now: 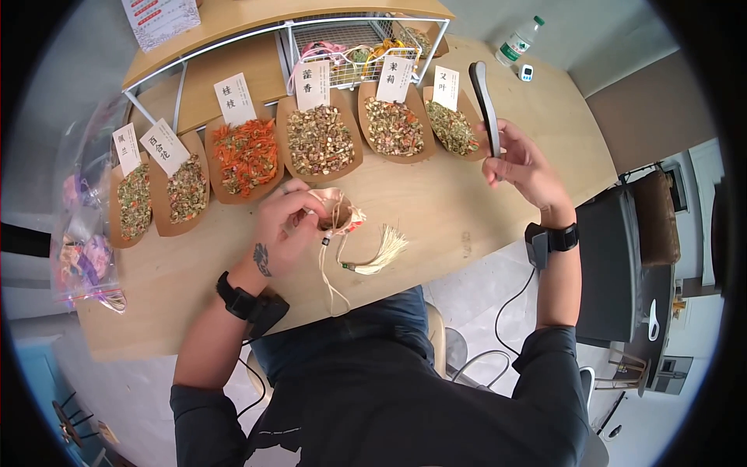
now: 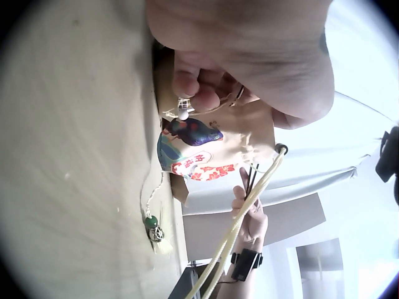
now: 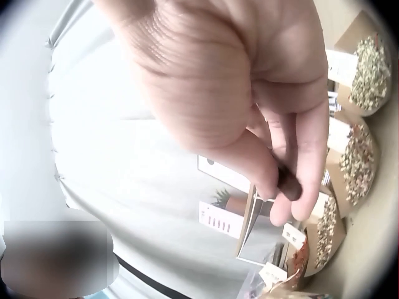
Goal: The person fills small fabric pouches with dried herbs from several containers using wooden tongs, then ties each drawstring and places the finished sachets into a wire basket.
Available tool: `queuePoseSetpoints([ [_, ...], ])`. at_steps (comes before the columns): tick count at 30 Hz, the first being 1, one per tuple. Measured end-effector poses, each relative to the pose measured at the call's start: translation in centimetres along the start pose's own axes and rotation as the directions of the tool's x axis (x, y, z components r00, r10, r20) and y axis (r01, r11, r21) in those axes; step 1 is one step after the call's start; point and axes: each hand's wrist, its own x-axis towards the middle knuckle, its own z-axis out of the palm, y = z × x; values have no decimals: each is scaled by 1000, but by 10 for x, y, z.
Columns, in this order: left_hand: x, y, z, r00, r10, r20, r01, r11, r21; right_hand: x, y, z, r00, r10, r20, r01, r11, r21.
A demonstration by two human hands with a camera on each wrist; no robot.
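Note:
My left hand [image 1: 284,227] pinches the rim of a small cream drawstring pouch [image 1: 340,216] over the table, its mouth facing up. In the left wrist view the printed pouch [image 2: 215,140] shows a blue bird and red flowers. Its cords hang toward the table's front edge, and a pale tassel [image 1: 387,251] with a green bead lies on the tabletop. Raised at the right, my right hand [image 1: 525,165] holds a long dark spoon [image 1: 485,105] between thumb and fingers, one end pointing up. The right wrist view shows only the spoon's dark handle end [image 3: 288,185] among the fingers.
Several brown paper trays of dried herbs with white cards stand in a row, including one of orange petals [image 1: 247,152]. Behind them are a wooden shelf [image 1: 226,35] and a wire basket [image 1: 358,62]. A water bottle [image 1: 520,43] stands back right; a plastic bag [image 1: 85,241] lies left.

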Motion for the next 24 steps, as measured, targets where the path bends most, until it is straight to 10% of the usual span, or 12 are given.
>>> queuePoseSetpoints([
  [5,-1,-1,1,999,-47,-20,46,998,-47,22,34,-58,977,114,-178,-141,979,-148],
  [12,-1,1,-2,995,-98,-17,97,993,-64,41,69,-77,927,-118,-355,-165,722,-672],
  [15,0,-1,-1,996,-91,-12,90,993,-75,63,86,-83,795,-573,-198,73,415,-907],
  [21,0,-3,-2,998,-63,-11,62,995,-72,88,90,-74,924,-152,-351,-125,746,-654],
  [24,-1,-5,-2,997,-77,-17,76,994,-81,92,90,-71,907,-176,-383,-128,751,-648],
])
